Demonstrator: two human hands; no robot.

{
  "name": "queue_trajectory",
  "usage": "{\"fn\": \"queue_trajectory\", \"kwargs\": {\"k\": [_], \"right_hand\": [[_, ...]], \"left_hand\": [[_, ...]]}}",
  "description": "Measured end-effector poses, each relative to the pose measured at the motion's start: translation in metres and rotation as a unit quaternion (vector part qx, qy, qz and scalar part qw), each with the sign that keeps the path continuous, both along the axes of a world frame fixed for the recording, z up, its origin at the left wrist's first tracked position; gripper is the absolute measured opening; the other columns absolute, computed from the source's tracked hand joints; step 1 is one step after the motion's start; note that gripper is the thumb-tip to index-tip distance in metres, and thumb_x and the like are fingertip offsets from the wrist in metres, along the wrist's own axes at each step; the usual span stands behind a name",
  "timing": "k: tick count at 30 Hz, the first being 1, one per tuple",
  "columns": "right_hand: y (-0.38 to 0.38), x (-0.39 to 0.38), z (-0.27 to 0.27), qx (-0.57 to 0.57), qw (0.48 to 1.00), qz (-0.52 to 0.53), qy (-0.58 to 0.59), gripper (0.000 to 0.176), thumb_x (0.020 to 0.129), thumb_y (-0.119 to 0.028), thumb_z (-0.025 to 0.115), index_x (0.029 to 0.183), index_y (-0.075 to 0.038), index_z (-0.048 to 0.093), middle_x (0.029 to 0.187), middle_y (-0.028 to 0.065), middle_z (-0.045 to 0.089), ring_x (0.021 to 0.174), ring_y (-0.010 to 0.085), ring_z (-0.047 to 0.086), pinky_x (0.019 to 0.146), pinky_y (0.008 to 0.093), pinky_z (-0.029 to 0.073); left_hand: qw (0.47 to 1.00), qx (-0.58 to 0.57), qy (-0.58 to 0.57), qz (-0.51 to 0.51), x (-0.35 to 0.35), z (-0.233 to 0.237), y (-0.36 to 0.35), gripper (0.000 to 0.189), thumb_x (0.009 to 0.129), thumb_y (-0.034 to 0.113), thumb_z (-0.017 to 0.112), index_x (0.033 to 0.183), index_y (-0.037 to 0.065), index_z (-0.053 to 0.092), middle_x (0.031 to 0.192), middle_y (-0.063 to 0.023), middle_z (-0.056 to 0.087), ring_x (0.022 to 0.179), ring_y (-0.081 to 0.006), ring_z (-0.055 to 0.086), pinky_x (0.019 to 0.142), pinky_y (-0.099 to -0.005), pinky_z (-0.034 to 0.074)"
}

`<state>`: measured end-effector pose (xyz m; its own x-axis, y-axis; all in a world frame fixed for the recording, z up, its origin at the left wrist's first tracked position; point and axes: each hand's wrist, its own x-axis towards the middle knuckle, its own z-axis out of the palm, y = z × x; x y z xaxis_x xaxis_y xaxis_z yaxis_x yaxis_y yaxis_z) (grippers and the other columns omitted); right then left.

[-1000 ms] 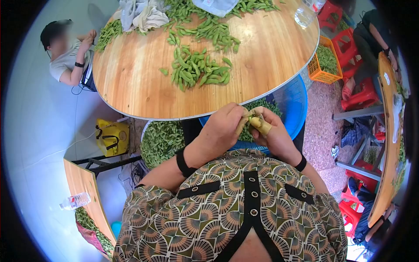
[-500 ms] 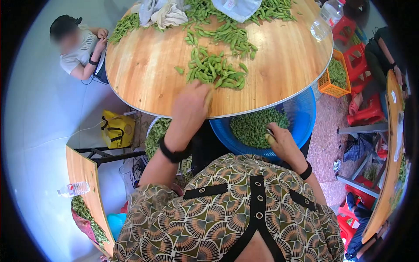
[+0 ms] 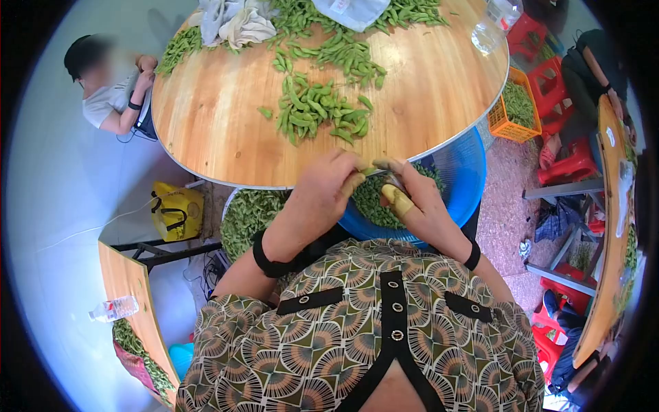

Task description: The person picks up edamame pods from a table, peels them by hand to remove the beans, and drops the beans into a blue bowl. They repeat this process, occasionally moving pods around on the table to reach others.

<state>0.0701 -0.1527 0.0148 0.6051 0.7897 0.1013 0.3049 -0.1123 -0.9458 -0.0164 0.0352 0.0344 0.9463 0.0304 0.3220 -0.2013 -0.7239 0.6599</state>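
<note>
Above the near edge of the round wooden table, my left hand (image 3: pixel 321 189) pinches a green soybean pod (image 3: pixel 369 170) between thumb and fingers. My right hand (image 3: pixel 427 206) meets it at the pod's other end, its fingers closed, with a yellow cover on the thumb. A small silvery piece (image 3: pixel 394 180) shows between the right thumb and forefinger; most of it is hidden. Below both hands stands a blue plastic basket (image 3: pixel 470 182) holding many shelled green beans (image 3: pixel 374 204). Just beyond my left hand lies a loose heap of whole pods (image 3: pixel 312 106) on the tabletop.
More pods (image 3: pixel 347 55), crumpled cloths (image 3: pixel 247 26) and a water bottle (image 3: pixel 495 26) lie farther back on the table (image 3: pixel 213 117). A container of pods (image 3: pixel 250 223) stands below left. One person (image 3: pixel 120 103) sits at the left; an orange crate (image 3: pixel 515 127) and red stools are right.
My left hand has drawn back from the pod heap toward the table edge with a pod. My right hand has risen from over the basket to meet it.
</note>
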Motion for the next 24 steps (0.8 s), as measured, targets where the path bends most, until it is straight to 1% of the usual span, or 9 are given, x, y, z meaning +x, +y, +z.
{"fn": "queue_trajectory", "kwargs": {"k": [4, 9, 13, 15, 16, 19, 21, 22, 24], "right_hand": [[-0.002, 0.0, -0.001, -0.013, 0.999, 0.026, 0.031, 0.035, 0.09, -0.01, 0.053, 0.123, 0.003, 0.051, 0.09, 0.0216, 0.061, 0.082, 0.037, 0.061, 0.073, 0.0408, 0.046], [-0.009, -0.002, 0.013, -0.042, 0.998, 0.028, 0.046, 0.034, 0.089, -0.009, 0.053, 0.121, 0.002, 0.051, 0.09, 0.021, 0.062, 0.082, 0.0357, 0.062, 0.072, 0.0394, 0.047], [-0.014, -0.001, 0.007, -0.049, 0.998, 0.029, 0.006, 0.032, 0.09, -0.009, 0.052, 0.12, 0.002, 0.052, 0.084, 0.019, 0.062, 0.077, 0.034, 0.063, 0.069, 0.0385, 0.047], [-0.016, 0.001, 0.014, -0.079, 0.986, 0.051, 0.14, 0.03, 0.09, -0.008, 0.05, 0.119, 0.001, 0.052, 0.077, 0.0173, 0.062, 0.071, 0.0342, 0.064, 0.066, 0.0389, 0.048], [-0.015, 0.001, 0.013, -0.079, 0.986, 0.052, 0.14, 0.03, 0.09, -0.008, 0.05, 0.119, 0.001, 0.052, 0.077, 0.0173, 0.062, 0.071, 0.0342, 0.064, 0.066, 0.0389, 0.048], [-0.015, 0.001, 0.012, -0.061, 0.995, 0.062, 0.045, 0.028, 0.09, -0.008, 0.051, 0.117, -0.001, 0.052, 0.074, 0.0197, 0.062, 0.07, 0.0376, 0.064, 0.063, 0.0414, 0.048], [-0.015, -0.003, 0.008, -0.054, 0.993, 0.047, -0.095, 0.027, 0.09, -0.008, 0.052, 0.116, -0.001, 0.052, 0.077, 0.0235, 0.063, 0.075, 0.039, 0.064, 0.062, 0.0438, 0.048], [-0.016, -0.003, 0.011, -0.054, 0.993, 0.046, -0.094, 0.027, 0.09, -0.008, 0.052, 0.116, -0.001, 0.052, 0.077, 0.0235, 0.063, 0.075, 0.039, 0.064, 0.062, 0.0438, 0.048], [-0.019, -0.003, 0.022, -0.146, 0.973, 0.079, -0.16, 0.026, 0.089, -0.007, 0.053, 0.114, -0.002, 0.051, 0.081, 0.0264, 0.063, 0.077, 0.0411, 0.062, 0.062, 0.0461, 0.048]], "left_hand": [[0.999, -0.032, 0.017, -0.003, -0.001, -0.004, -0.007, 0.013, 0.082, 0.003, 0.064, 0.094, 0.0, 0.058, 0.083, -0.0171, 0.057, 0.078, -0.0369, 0.057, 0.066, -0.0408, 0.045], [0.999, 0.004, 0.038, -0.039, 0.002, -0.005, -0.006, 0.011, 0.084, 0.005, 0.065, 0.091, 0.001, 0.058, 0.081, -0.0165, 0.056, 0.077, -0.0362, 0.057, 0.065, -0.0413, 0.045], [0.998, 0.016, 0.029, -0.056, 0.002, -0.004, -0.007, 0.011, 0.084, 0.006, 0.065, 0.091, 0.001, 0.058, 0.081, -0.0162, 0.056, 0.077, -0.0364, 0.057, 0.065, -0.0416, 0.045], [0.996, 0.019, 0.044, -0.078, 0.001, 0.0, -0.007, 0.01, 0.083, 0.005, 0.065, 0.091, 0.001, 0.059, 0.082, -0.0157, 0.057, 0.077, -0.0363, 0.057, 0.066, -0.042, 0.045], [0.996, 0.019, 0.044, -0.077, 0.001, 0.0, -0.007, 0.01, 0.083, 0.005, 0.065, 0.091, 0.001, 0.059, 0.082, -0.0157, 0.057, 0.077, -0.0363, 0.057, 0.066, -0.042, 0.045], [0.994, 0.025, 0.062, -0.081, -0.001, 0.0, -0.008, 0.011, 0.083, 0.005, 0.064, 0.092, 0.001, 0.058, 0.082, -0.0157, 0.056, 0.077, -0.0365, 0.057, 0.066, -0.0421, 0.046], [0.991, 0.045, 0.071, -0.1, -0.002, 0.0, -0.007, 0.012, 0.084, 0.003, 0.063, 0.093, 0.001, 0.056, 0.083, -0.0163, 0.055, 0.078, -0.0367, 0.057, 0.066, -0.0418, 0.046], [0.991, 0.045, 0.072, -0.101, -0.003, 0.002, -0.008, 0.012, 0.084, 0.003, 0.063, 0.093, 0.001, 0.056, 0.083, -0.0163, 0.055, 0.078, -0.0367, 0.057, 0.066, -0.0418, 0.046], [0.988, 0.042, 0.089, -0.12, -0.005, 0.005, -0.009, 0.013, 0.084, 0.001, 0.062, 0.094, 0.001, 0.055, 0.085, -0.017, 0.053, 0.079, -0.037, 0.056, 0.066, -0.0416, 0.046]]}}
